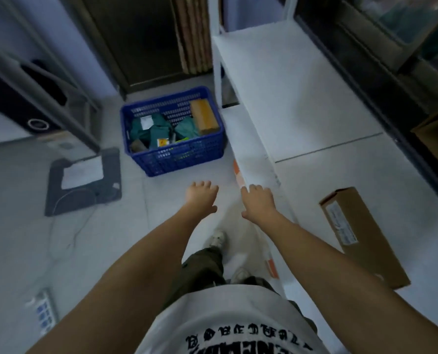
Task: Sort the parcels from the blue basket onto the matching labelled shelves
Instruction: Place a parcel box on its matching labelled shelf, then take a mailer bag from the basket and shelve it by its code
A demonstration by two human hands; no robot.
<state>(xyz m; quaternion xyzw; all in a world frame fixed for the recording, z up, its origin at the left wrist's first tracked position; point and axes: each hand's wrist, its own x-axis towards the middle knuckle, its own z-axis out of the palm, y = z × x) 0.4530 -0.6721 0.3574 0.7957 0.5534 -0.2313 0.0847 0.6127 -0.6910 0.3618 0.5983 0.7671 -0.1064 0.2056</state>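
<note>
Empty-handed, you reach your left hand (200, 198) and right hand (258, 203), fingers relaxed, toward the blue basket (184, 159) of parcels (204, 116).

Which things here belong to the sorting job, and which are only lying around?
Belong: blue basket, green parcels, tan box inside it, white shelf, long cardboard box on it.
Lying around: black floor scale, power strip.
</note>
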